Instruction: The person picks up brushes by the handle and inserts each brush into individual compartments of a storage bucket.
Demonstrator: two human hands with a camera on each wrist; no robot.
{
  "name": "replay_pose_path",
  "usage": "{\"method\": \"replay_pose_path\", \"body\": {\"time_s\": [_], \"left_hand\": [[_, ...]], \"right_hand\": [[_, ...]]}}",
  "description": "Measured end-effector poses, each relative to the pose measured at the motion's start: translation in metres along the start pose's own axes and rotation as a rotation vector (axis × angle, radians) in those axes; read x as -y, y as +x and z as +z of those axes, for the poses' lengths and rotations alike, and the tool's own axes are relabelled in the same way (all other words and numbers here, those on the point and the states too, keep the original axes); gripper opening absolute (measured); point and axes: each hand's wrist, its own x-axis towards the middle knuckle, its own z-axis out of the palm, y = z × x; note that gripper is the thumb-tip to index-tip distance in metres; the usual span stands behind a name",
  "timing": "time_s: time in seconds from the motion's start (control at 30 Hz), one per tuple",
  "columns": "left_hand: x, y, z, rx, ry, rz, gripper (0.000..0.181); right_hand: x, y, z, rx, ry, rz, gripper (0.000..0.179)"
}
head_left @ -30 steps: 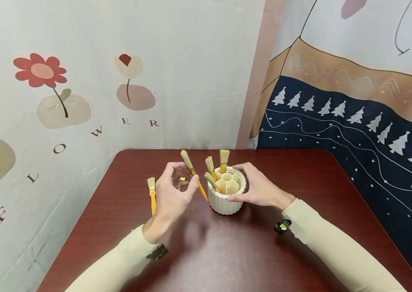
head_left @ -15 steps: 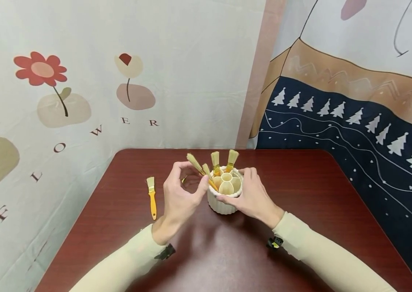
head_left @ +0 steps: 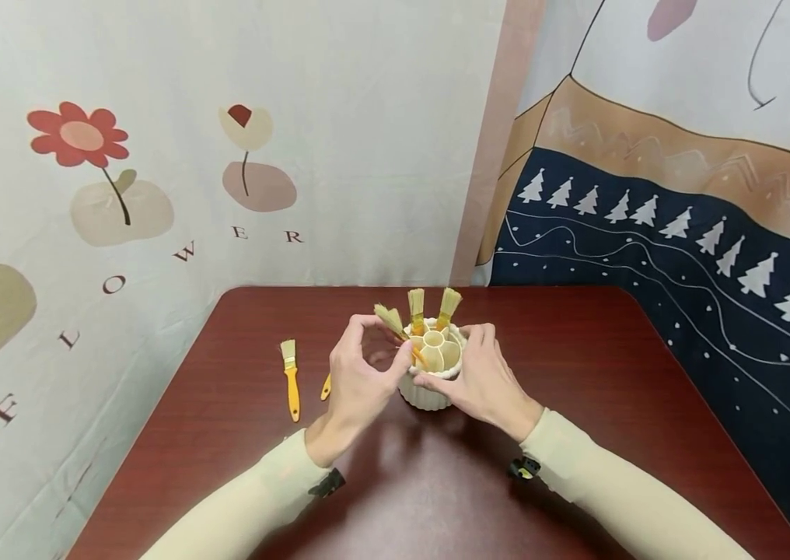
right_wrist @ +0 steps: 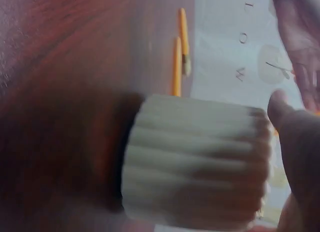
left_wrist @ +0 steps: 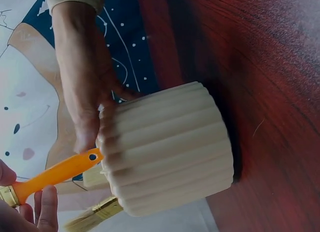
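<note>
My left hand (head_left: pixel 360 381) pinches a paintbrush (left_wrist: pixel 65 172) near its metal ferrule. The bristles point up and away, and the tip of the orange handle is right at the rim of a cream ribbed brush holder (head_left: pixel 426 393). Inside, the holder is split into petal-like compartments round a central ring. My right hand (head_left: pixel 489 381) grips its rim from the right side, thumb at the front. Two upright brushes stand at the back of the holder, one paintbrush (head_left: pixel 417 307) left of the other paintbrush (head_left: pixel 449 306). Another brush leans at the left, overlapping the held one.
On the dark red table (head_left: pixel 227 467), left of my left hand, lies a yellow-handled paintbrush (head_left: pixel 291 385). A second loose paintbrush (head_left: pixel 326 387) is mostly hidden behind that hand. Printed cloth (head_left: pixel 381 155) hangs behind the table.
My left hand has moved right with its paintbrush, bringing the handle from beside the holder to its rim. The holder has turned slightly, and my right hand has shifted a little left.
</note>
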Motion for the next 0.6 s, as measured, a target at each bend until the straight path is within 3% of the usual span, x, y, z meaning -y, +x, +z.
{"method": "replay_pose_path", "body": {"time_s": [0.17, 0.33, 0.47, 0.6], "left_hand": [[0.002, -0.002, 0.002, 0.013, 0.018, -0.019, 0.036], [0.005, -0.005, 0.003, 0.038, 0.044, -0.061, 0.034], [0.011, -0.009, 0.005, 0.075, 0.067, -0.082, 0.034], [0.018, -0.013, 0.007, 0.104, 0.127, -0.086, 0.034]], "right_hand": [[-0.016, 0.011, -0.019, 0.120, 0.090, -0.004, 0.127], [-0.036, 0.030, -0.035, 0.307, 0.180, -0.069, 0.130], [-0.047, 0.041, -0.036, 0.414, 0.232, -0.105, 0.128], [-0.054, 0.048, -0.034, 0.461, 0.271, -0.126, 0.123]]}}
